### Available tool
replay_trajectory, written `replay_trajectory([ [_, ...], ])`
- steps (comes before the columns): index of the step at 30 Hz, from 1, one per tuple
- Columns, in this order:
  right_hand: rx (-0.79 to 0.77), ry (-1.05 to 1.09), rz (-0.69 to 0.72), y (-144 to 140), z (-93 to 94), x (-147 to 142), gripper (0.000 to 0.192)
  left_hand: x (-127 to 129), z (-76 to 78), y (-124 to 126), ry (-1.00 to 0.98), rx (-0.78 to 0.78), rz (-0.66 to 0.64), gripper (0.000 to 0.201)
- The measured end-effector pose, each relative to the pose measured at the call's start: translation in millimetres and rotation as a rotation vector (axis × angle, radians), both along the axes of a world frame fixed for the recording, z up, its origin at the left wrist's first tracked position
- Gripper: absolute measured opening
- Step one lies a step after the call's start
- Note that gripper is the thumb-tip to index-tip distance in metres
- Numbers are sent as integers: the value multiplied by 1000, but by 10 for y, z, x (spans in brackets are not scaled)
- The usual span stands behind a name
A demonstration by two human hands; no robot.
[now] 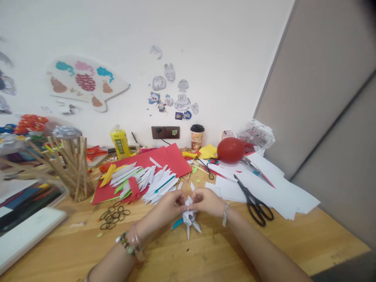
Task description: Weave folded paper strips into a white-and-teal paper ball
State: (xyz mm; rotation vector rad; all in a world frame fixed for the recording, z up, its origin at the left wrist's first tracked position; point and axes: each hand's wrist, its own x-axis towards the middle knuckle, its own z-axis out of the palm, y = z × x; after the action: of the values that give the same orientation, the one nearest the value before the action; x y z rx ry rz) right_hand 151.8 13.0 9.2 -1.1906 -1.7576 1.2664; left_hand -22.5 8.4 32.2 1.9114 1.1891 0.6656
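A white folded-paper model [189, 218] with pointed legs and one blue strip stands out between my hands, above the table's middle. My left hand [172, 201] pinches its upper part from the left. From the right, the fingers of my right hand [209, 201] are closed on the same model near its top. My fingers partly hide where they grip. Just beyond my left hand lies a heap of white folded paper strips [160, 186], with a few green, red and blue ones among them.
Black scissors [255, 203] lie right on white paper sheets [268, 186]. A red balloon [231, 150], a lidded paper cup [197, 138] and a yellow bottle [120, 141] stand at the back. Left are black rubber bands [113, 215], wooden sticks [76, 172] and a white case [32, 237].
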Motion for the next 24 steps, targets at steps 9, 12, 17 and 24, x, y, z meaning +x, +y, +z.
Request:
replay_trajectory([
  [9, 205, -172, -74, -51, 50, -68, 16, 23, -13, -44, 28, 62, 52, 11],
  [12, 361, -265, -95, -78, 77, -103, 16, 43, 19, -71, 60, 127, 85, 4],
  [17, 416, -189, -104, -106, 104, -121, 7, -22, 117, -58, -271, -273, -23, 18],
  [24, 611, -239, -148, -103, 67, -147, 14, 51, -164, 34, -385, -323, 6, 34],
])
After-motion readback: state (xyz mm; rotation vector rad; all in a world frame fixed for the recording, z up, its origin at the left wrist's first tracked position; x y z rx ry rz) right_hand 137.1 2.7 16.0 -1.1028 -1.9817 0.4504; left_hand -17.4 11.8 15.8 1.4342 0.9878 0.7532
